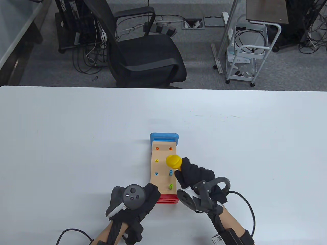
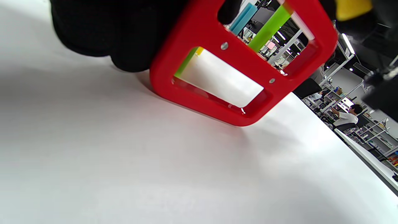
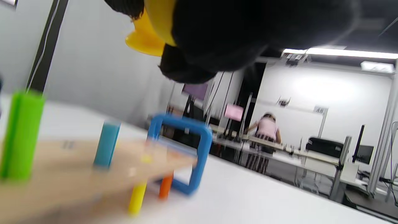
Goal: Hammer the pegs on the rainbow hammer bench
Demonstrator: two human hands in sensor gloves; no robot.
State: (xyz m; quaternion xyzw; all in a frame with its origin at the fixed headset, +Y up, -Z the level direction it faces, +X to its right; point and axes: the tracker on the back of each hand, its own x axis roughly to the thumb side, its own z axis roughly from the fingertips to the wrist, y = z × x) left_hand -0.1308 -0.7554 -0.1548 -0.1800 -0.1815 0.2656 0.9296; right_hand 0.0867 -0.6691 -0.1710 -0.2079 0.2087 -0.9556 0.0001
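My right hand (image 1: pixel 195 174) grips the yellow hammer (image 1: pixel 173 161) above the bench (image 1: pixel 163 168); my left hand (image 1: pixel 139 201) holds its red end (image 2: pixel 242 71). Those 2 raised pegs (blue (image 1: pixel 170 173), green (image 1: pixel 171 186)) sit near my knuckles, so a crooked swing might glance off.

Yellow hammer (image 1: pixel 173 161) above wooden peg bench (image 1: pixel 163 168)

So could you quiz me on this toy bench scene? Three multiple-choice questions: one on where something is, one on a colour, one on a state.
1. Where does the left hand rest?
A. at the bench's red end
B. at the blue end
C. away from the bench

2. What colour is the hammer head?
A. green
B. yellow
C. orange

3. How does the green peg nearest the right hand stand?
A. flush with the board
B. lying on the table
C. well above the board

Answers: 1 A, the glove sits against the red end frame. 2 B, yellow in the table view. 3 C, the right wrist view shows it tall above the wooden board.
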